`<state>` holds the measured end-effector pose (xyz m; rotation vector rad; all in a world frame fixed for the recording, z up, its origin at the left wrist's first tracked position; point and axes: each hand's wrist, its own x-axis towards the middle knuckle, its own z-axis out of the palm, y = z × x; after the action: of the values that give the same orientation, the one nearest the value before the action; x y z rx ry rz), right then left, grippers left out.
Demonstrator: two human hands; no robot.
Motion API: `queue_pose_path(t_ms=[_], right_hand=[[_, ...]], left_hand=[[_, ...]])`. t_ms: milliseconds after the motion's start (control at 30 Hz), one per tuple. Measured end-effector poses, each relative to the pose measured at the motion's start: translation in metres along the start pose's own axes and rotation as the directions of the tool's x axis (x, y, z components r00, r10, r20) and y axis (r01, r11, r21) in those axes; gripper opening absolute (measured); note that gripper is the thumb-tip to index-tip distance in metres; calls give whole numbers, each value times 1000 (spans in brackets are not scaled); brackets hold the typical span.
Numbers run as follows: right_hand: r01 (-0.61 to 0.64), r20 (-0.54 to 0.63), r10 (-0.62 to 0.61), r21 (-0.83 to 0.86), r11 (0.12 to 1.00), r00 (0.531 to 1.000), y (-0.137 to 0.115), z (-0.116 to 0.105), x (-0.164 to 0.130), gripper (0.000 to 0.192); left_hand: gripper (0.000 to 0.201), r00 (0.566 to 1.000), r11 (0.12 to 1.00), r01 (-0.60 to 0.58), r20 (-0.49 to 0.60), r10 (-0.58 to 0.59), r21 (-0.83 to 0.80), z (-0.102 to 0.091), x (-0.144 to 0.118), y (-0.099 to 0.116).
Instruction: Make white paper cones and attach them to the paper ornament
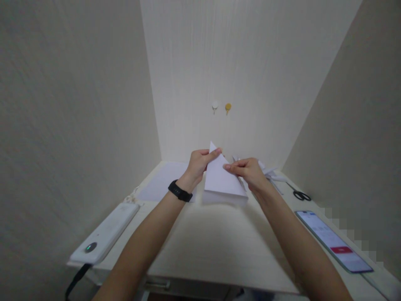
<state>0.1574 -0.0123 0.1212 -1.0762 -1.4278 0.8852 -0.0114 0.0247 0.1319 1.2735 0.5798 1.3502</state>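
A folded sheet of white paper (222, 179) is held up above the desk between my two hands. It narrows to a point at the top, and a flap edge crosses its lower part. My left hand (202, 164), with a black band on the wrist, grips the paper near the tip, thumb on the front face. Lower down, my right hand (246, 170) pinches the slanting right edge between thumb and fingers. The fingers behind the paper are partly hidden.
White paper (166, 179) lies flat at the back left. A white device (106, 230) rests at the left edge. Behind my right hand are white paper pieces (275, 175). Black-handled scissors (301, 195) and a lit phone (332, 240) lie right. Walls enclose the desk (216, 246).
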Motion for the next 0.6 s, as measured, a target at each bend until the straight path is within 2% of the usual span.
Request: queue_pose_path(t_ms=[200,367,600], right_hand=[[-82,58,79,48,995,995,24,3,-11,41],[-156,50,153,66,985,987,41,9,-24,40],[-259,0,263,171,951,965,60,25,-36,34]], left_hand=[[37,997,997,44,-73,-40,55,-4,-6,-19],[36,977,996,86,-198,-78,30,-18,-10,-29],[38,971,990,130,-208,-115,61,-32,-14,-44]])
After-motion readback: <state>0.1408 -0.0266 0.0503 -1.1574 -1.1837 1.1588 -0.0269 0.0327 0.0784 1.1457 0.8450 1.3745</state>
